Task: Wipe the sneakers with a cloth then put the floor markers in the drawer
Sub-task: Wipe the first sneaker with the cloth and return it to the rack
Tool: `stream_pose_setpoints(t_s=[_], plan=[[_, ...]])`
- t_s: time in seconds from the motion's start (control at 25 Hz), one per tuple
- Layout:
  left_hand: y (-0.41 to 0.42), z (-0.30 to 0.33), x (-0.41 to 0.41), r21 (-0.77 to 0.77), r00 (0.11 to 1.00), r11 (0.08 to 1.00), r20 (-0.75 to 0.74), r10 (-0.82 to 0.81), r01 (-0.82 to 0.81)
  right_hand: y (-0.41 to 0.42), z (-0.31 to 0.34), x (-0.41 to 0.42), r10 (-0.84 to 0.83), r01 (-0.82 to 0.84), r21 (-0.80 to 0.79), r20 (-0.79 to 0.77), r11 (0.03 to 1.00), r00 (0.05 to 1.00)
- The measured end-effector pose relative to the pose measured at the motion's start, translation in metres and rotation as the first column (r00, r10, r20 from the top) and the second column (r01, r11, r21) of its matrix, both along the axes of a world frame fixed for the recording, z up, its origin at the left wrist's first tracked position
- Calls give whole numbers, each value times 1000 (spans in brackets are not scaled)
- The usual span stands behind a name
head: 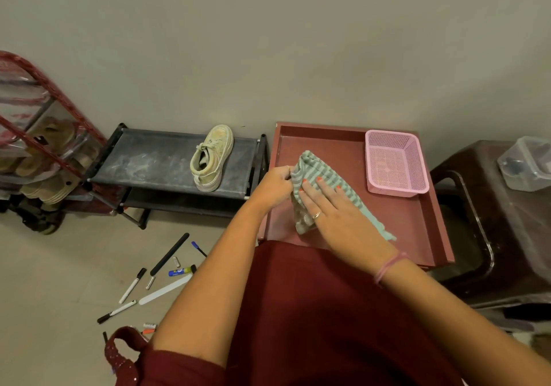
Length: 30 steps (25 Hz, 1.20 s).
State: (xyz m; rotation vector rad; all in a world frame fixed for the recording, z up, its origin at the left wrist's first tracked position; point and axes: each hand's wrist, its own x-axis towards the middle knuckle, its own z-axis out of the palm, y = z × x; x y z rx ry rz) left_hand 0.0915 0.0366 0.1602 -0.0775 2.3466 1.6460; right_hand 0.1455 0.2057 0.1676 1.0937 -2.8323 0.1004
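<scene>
Left to right from my feed: markers [131,285] lie scattered on the pale floor [53,266] at lower left, black-capped white barrels, mixed with a blue-and-yellow tube [179,271], a black stick [169,254] and a white flat stick [165,290]. All loose, apart from the hands.

One sneaker [211,158] sits on the top shelf of the black shoe rack [149,159]: cream, scuffed, laced, toe pointing at the wall. Rack top looks dusty. Far left, a red-framed rack [44,111] with tan sandals behind clear plastic.

My left hand [274,184] grips something under the striped cloth [322,177], fingers curled round it; a pale patterned bit shows at the lower edge, can't tell for sure what it is. Right hand [334,209] lies flat on the cloth, fingers straight, pressing down, not pinching. Cloth is green-and-white striped, bunched at top, tail trailing toward my right wrist.

All this over the open reddish-brown drawer [417,221]. Pink mesh basket [395,162] sits in its far right corner, near the cloth, not touching.

Right edge: dark brown plastic stool [507,236] with a clear lidded box [527,162] on top. Plain beige wall [268,42] behind.
</scene>
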Motion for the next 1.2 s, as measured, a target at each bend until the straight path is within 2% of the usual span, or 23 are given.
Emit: stream_pose_setpoints(t_s=[0.08, 0.12, 0.2, 0.28, 0.32, 0.44, 0.48, 0.52, 0.6, 0.68, 0.76, 0.8, 0.84, 0.88, 0.96, 1.0, 1.08, 1.12, 1.2], plan=[[-1, -1, 0, 10, 1000, 1000, 10, 8, -8, 5, 5, -9, 8, 0, -60, 138, 998, 990], [-1, -1, 1, 24, 1000, 1000, 12, 18, -18, 12, 6, -16, 0, 39, -135, 275, 990, 961], [-2, -2, 4, 51, 1000, 998, -4, 28, -28, 25, 0, -28, -24, 197, -267, 537, 943, 844], [-3, -4, 8, 59, 999, 998, -45, 28, -26, 30, -6, -27, -90, 339, -258, 662, 905, 744], [-3, -5, 9, 51, 998, 998, -59, 35, -32, 29, -7, -23, -139, 400, -249, 673, 882, 726], [-4, -10, 5, 29, 995, 997, -68, 70, -69, 8, -7, -3, -163, 468, -366, 621, 805, 767], [-3, -11, 3, 38, 995, 997, -63, 77, -74, 0, -3, 3, -165, 427, -386, 553, 818, 817], [-2, -11, 2, 52, 996, 996, -50, 77, -74, -6, 0, 9, -162, 340, -356, 445, 870, 881], [0, -10, 0, 63, 997, 996, -24, 68, -67, -14, -4, 15, -126, 144, -173, 115, 974, 985], [2, -11, -2, 77, 998, 996, -26, 53, -51, -11, -13, 14, -135, 132, -46, -65, 990, 989], [5, -10, -1, 101, 998, 993, -29, 62, -59, -2, -15, 4, -179, 178, -20, -47, 984, 983], [7, -10, 0, 119, 997, 991, -30, 65, -61, 1, -11, -3, -208, 208, -23, 27, 978, 978], [9, -10, 1, 131, 997, 990, -39, 62, -56, 7, -6, -11, -232, 240, -50, 125, 970, 965], [10, -11, 3, 134, 997, 990, -54, 60, -52, 13, 0, -21, -238, 275, -97, 289, 957, 927], [11, -12, 6, 133, 996, 990, -62, 65, -56, 26, 11, -40, -151, 328, -174, 629, 928, 763], [12, -13, 7, 135, 995, 988, -56, 77, -69, 28, 18, -44, -123, 343, -185, 697, 921, 707], [13, -13, 6, 140, 994, 986, -48, 98, -91, 25, 24, -40, -178, 359, -140, 671, 923, 720], [13, -12, 5, 145, 994, 985, -48, 98, -91, 17, 24, -30, -225, 350, -105, 590, 931, 775], [15, -10, 4, 173, 994, 980, -32, 105, -98, -3, 16, 0, -210, 224, -20, 279, 974, 937]])
